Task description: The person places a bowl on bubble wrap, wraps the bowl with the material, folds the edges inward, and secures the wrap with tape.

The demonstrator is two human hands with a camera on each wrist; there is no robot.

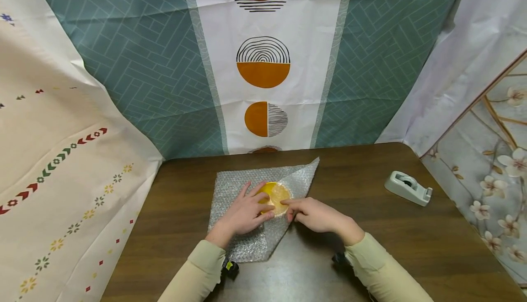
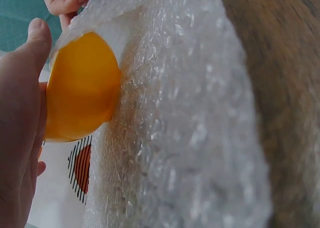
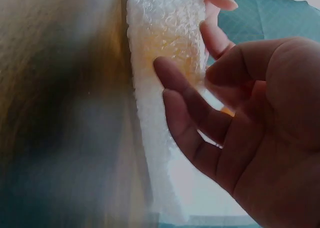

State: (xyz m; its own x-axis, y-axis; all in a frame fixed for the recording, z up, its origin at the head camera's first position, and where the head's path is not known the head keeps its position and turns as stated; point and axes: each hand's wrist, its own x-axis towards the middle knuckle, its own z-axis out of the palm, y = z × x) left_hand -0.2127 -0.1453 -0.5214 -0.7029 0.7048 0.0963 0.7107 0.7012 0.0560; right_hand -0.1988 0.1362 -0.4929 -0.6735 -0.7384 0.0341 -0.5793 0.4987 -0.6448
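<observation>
A yellow bowl (image 1: 269, 190) sits on a sheet of bubble wrap (image 1: 234, 180), base down in the left wrist view (image 2: 82, 88). The sheet's right side is folded over part of the bowl, so yellow shows through the plastic. My left hand (image 1: 243, 210) rests over the bowl's left side with its fingers spread. At the fold on the right, my right hand (image 1: 317, 215) has its index finger over the wrap and the other fingers bent, holding the flap near its edge. In the right wrist view, the thumb and bent fingers (image 3: 187, 105) lie against the wrap (image 3: 165, 18).
A white tape dispenser (image 1: 407, 187) stands on the right of the brown wooden table (image 1: 181, 210). Patterned cloths (image 1: 156, 64) hang behind the table and at both sides. A dark wrist camera (image 1: 230, 267) sits below the left sleeve.
</observation>
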